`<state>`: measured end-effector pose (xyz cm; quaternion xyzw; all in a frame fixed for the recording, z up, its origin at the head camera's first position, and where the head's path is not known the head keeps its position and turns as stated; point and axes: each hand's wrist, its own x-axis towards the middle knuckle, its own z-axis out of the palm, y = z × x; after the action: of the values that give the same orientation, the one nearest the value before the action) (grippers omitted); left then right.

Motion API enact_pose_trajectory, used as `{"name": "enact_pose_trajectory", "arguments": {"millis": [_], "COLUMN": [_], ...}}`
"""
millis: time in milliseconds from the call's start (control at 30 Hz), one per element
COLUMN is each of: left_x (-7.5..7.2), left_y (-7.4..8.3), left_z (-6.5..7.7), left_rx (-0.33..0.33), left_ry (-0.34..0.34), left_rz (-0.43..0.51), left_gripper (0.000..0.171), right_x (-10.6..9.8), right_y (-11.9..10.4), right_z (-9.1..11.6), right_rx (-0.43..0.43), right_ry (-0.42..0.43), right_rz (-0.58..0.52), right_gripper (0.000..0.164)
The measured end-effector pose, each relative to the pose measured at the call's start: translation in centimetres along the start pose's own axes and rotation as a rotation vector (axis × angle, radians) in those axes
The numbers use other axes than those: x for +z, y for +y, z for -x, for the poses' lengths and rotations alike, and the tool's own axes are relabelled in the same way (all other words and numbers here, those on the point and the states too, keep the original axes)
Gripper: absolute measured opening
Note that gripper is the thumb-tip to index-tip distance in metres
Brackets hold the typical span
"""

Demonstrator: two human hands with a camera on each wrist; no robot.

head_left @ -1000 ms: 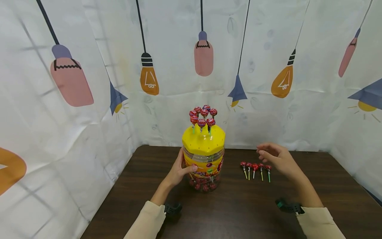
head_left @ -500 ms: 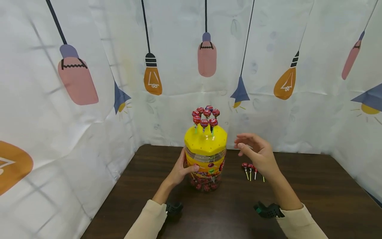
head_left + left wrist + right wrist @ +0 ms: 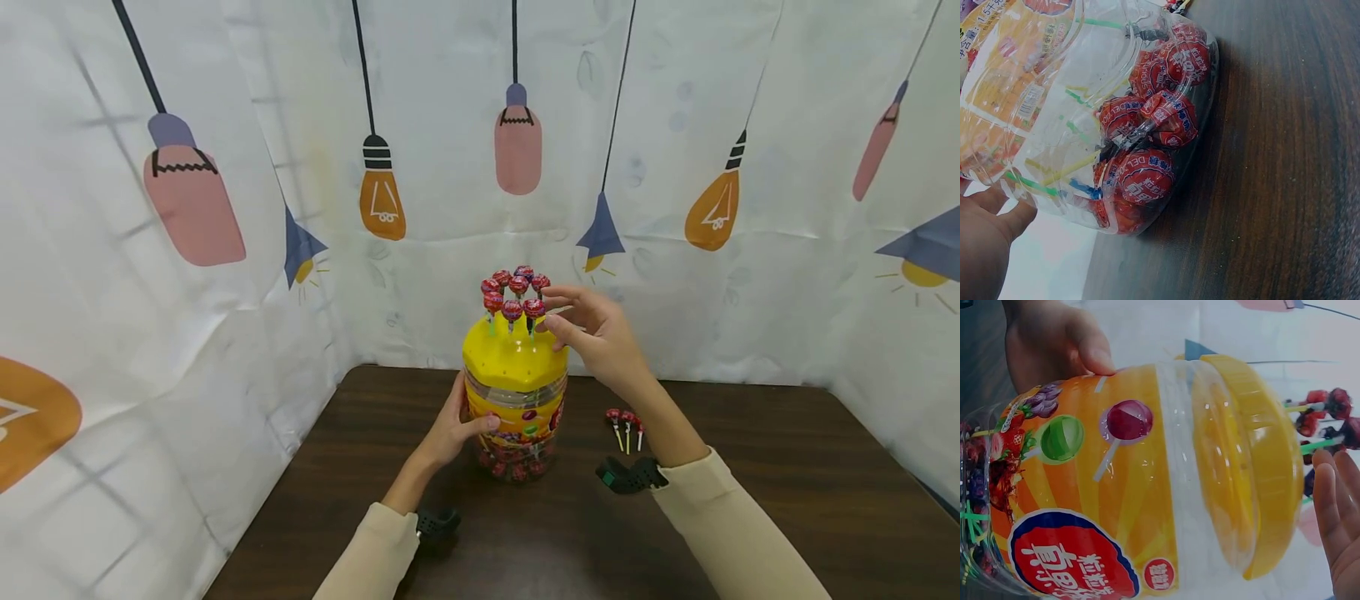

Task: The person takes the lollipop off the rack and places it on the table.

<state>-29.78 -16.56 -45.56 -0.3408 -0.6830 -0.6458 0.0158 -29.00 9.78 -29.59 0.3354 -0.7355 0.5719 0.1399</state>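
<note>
A clear plastic candy jar (image 3: 525,417) with a yellow lid (image 3: 510,362) stands upright on the table. My left hand (image 3: 450,425) grips its left side, thumb across the orange label. Several red-wrapped lollipops (image 3: 512,311) stand stick-down in the lid. My right hand (image 3: 603,333) is at the right edge of this cluster, its thumb and fingers apart. In the right wrist view those fingertips (image 3: 1325,459) lie close to a green lollipop stick (image 3: 1319,445). Inside the jar's base, more wrapped lollipops (image 3: 1147,178) show in the left wrist view.
Three loose lollipops (image 3: 627,417) lie in a row on the dark wooden table (image 3: 540,542), right of the jar; my right forearm covers the spot beside them. A white curtain (image 3: 450,317) printed with lamps hangs behind and to the left.
My right hand has moved left from above the loose lollipops to the cluster on the lid. Its forearm now hides part of the row. My left hand keeps its grip on the jar.
</note>
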Motion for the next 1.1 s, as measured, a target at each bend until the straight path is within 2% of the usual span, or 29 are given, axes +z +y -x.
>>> {"name": "enact_pose_trajectory", "arguments": {"millis": [233, 367, 667, 933, 1100], "left_x": [0.0, 0.0, 0.0, -0.2, 0.0], "left_y": [0.1, 0.0, 0.2, -0.1, -0.2], "left_z": [0.3, 0.5, 0.3, 0.2, 0.2], "left_rx": [-0.029, -0.047, -0.042, -0.013, -0.017], "left_ry": [0.012, 0.023, 0.023, 0.01, 0.005], "left_rz": [-0.005, -0.02, -0.007, 0.001, 0.004], "left_gripper": [0.087, 0.086, 0.085, 0.086, 0.087], "right_x": [0.9, 1.2, 1.3, 1.1, 0.7], "right_y": [0.1, 0.2, 0.1, -0.3, -0.5], "right_z": [-0.7, -0.7, -0.9, -1.3, -1.0], "right_rx": [-0.006, -0.032, -0.084, -0.14, -0.141], "right_ry": [-0.03, -0.022, 0.005, 0.066, 0.104], "right_rz": [0.033, 0.052, 0.082, 0.085, 0.086], "right_gripper": [0.037, 0.036, 0.033, 0.033, 0.032]}}
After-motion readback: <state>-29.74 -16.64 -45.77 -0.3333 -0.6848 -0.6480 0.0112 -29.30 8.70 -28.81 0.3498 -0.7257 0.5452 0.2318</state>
